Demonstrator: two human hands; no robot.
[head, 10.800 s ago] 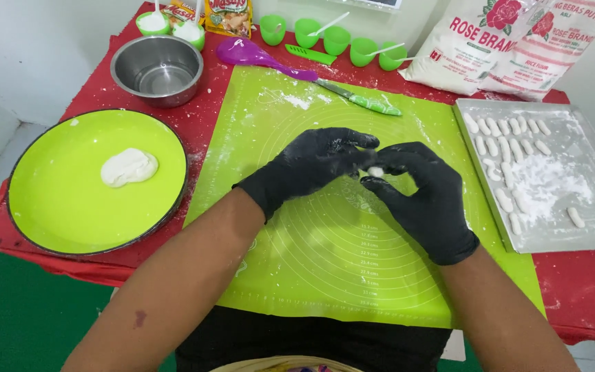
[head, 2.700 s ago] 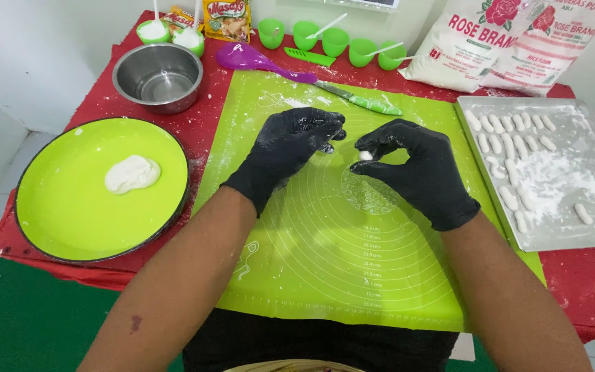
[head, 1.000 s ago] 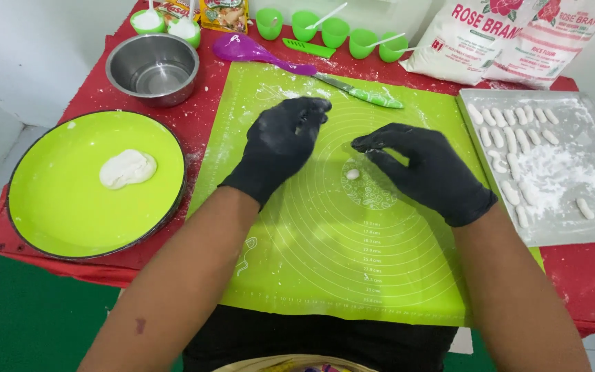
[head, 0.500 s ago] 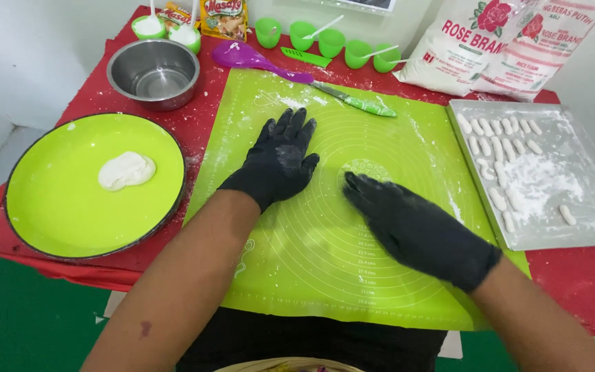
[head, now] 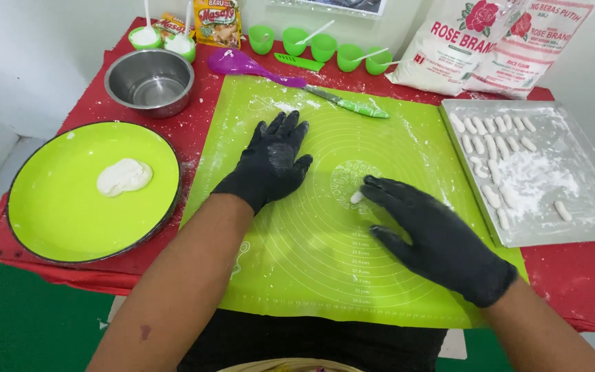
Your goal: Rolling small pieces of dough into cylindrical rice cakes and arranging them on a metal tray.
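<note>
Head camera view: a person in black gloves works at a red-covered counter point(head: 573, 275), both hands laid on a lime-green silicone mat point(head: 311, 275). The right hand point(head: 432, 238) lies flat and released, fingers stretched forward, with a small white dough piece point(head: 357, 198) on the mat at its fingertips, touching them. The left hand point(head: 273, 158) rests open and empty, palm down, well to the left of the dough and grasping nothing. To the right of the right hand sits a floured metal tray point(head: 587, 213) holding rows of short white dough sticks point(head: 490, 148); far left of the left hand, a green plate point(head: 49, 220) carries a lump of white dough point(head: 124, 176). Beyond the left hand lie a green-handled knife point(head: 349, 105), a purple spoon point(head: 242, 64) and a steel bowl point(head: 149, 81). The step appears to be rolling the piece into a stick; it likely calls for light, even palm pressure.
</note>
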